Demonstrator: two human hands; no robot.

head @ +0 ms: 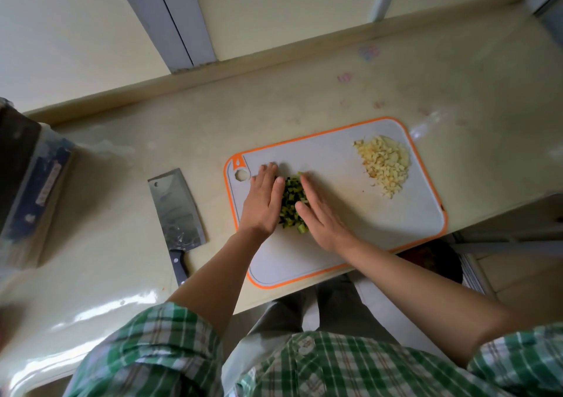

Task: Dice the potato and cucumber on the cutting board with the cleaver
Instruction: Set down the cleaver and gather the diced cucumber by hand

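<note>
Reaching out from green plaid sleeves (152,351), two bare forearms cross the near edge of the counter (122,159) onto the grey, orange-rimmed cutting board (350,232). The left hand (263,203) and the right hand (323,217) lie with fingers straight, pressed against either side of the diced cucumber (294,205) heaped on the board's left half; neither grips anything. Left of the board and apart from it, the cleaver (176,211) lies flat on the counter, handle toward the near edge. Farther off, the diced potato (385,165) is heaped at the board's far right corner. A dark box (27,183) stands at the left.
</note>
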